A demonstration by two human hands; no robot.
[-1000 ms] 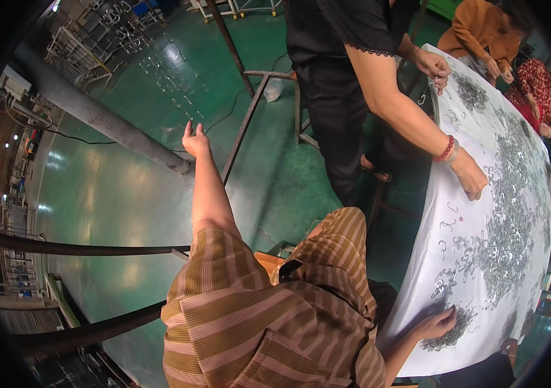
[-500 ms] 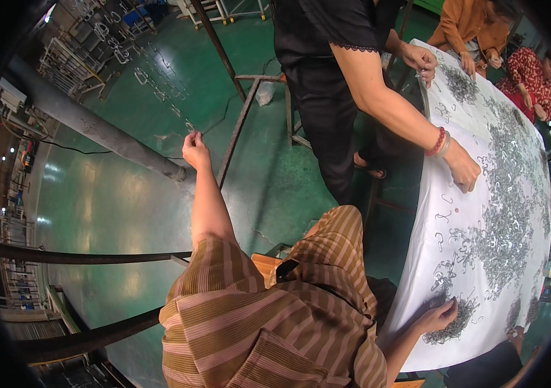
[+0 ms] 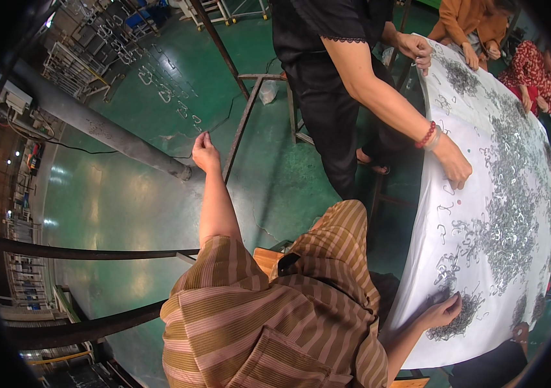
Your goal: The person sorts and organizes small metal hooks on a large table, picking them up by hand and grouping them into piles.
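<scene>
My left hand [image 3: 206,154] is raised over the floor, thumb and fingers pinched at the lower end of a hanging chain of metal links [image 3: 164,96]. Its bright end link lies right at the fingertips. At the near end of the white-covered table [image 3: 411,284], my right hand [image 3: 442,312] rests beside a pile of small dark wire hooks [image 3: 466,318]. Thumb and fingertips are pressed together there; whatever they hold is too small to make out.
A co-worker in black [image 3: 320,90] stands ahead, one hand [image 3: 453,167] on the table. Heaped metal hooks [image 3: 511,200] cover much of it. Other people sit along the far side. A grey pole [image 3: 114,134] and metal frame bars [image 3: 244,123] stand around my left arm.
My left hand has shifted slightly right and down, and the chain's links look more spread out. My right hand stays by the pile. The co-worker's hand has moved slightly left.
</scene>
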